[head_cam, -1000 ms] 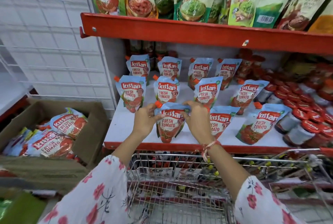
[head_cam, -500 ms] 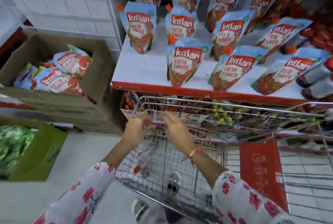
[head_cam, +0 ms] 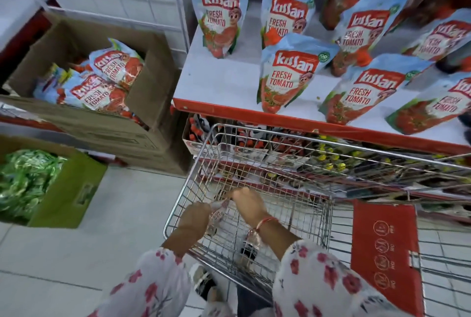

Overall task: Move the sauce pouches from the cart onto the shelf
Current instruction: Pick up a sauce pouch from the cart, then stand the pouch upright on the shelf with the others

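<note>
Both hands are down inside the wire cart (head_cam: 318,163). My left hand (head_cam: 195,216) and my right hand (head_cam: 248,203) are closed on a sauce pouch (head_cam: 218,212), of which only a crumpled red-and-white strip shows between them. On the white shelf (head_cam: 224,82) above the cart stand several blue Kissan Fresh Tomato pouches in rows. The front one (head_cam: 288,74) stands upright near the shelf's red edge.
A brown carton (head_cam: 142,112) with more tomato pouches sits on the floor to the left. A green box (head_cam: 68,189) of green packets lies in front of it. A red panel (head_cam: 384,253) hangs on the cart's right part. White wire grid panel behind the carton.
My hands let go of the pouch set on the shelf's front row, dropped into the cart and closed on another pouch. The view tilted down.
</note>
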The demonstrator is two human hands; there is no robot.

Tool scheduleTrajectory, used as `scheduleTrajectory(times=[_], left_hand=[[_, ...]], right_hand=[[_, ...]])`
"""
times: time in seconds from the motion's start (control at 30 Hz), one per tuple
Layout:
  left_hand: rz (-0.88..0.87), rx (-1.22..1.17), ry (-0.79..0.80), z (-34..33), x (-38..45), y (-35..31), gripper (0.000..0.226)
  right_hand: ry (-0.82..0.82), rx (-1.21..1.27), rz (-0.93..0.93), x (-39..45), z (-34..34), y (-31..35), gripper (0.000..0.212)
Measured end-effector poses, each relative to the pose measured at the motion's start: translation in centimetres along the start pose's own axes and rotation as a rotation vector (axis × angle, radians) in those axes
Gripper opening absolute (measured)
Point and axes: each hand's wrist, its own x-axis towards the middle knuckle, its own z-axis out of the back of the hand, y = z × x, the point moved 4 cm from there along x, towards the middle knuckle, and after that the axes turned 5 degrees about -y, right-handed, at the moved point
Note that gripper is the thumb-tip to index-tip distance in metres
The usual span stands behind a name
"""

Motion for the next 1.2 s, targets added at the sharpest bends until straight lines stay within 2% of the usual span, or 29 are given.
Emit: scheduleTrajectory(times=[0.23,0.47,0.6,0.77,1.0,1.2], left_hand=[[-0.107,-0.315,-0.248,7.5,-2.2,1.0,0.025],[-0.230,-0.656,-0.656,18.8,-5.0,2.4,0.020],[-0.303,-0.849,-0.802,25.3,-5.6,3.3,0.018],[-0.389,-0.801,-0.969,32.2,-5.6,4.1,0.019],[-0.372,-0.650,-1.006,36.8,-2.4,4.7,0.020],[-0.325,-0.589,-0.919,35.9,0.5,5.0,0.020]], right_hand=[[-0.196,0.190,0.057,-2.9,8.3,0.1,0.024],[-0.648,0.283,0.127,-5.1,18.8,2.7,0.017],[-0.859,0.281,0.146,-5.0,24.7,4.8,0.015],[-1.047,0.219,0.195,-3.7,30.6,7.5,0.012],[-1.000,0.174,0.121,0.7,33.2,8.3,0.019],[-0.900,0.088,0.043,3.7,32.0,8.1,0.018]])
